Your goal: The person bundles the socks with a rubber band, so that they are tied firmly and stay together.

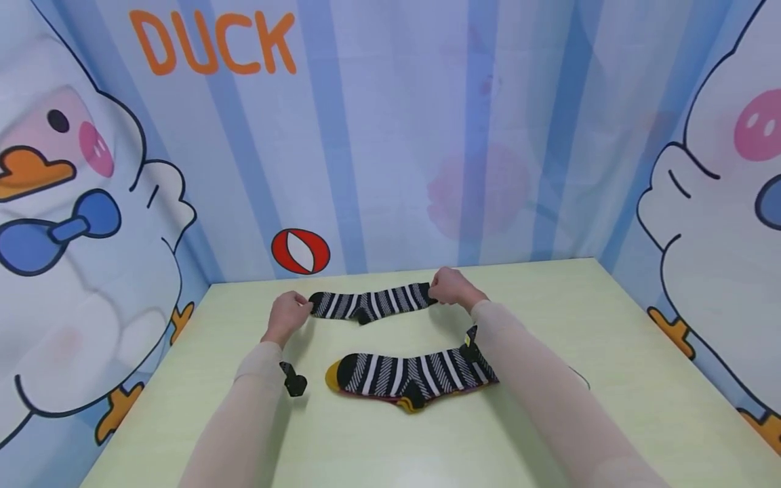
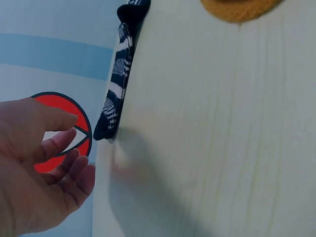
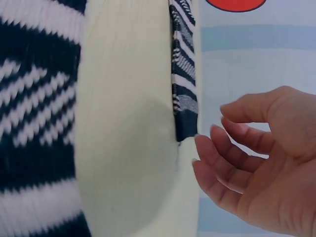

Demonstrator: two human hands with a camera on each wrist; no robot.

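Pale table | far striped sock toward 12 o'clock, axis roughly 9-to-3 | toe at 3 from left hand, cuff at 9 from right hand, apparently nearer | both grips narrow, holding nothing

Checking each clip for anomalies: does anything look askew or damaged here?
Slightly askew: beneath the near striped sock, a yellow toe pokes past the black toe, so the two look misaligned. The far sock shows no damage.

A passage runs between far sock and sock pile, the backdrop blocking behind.
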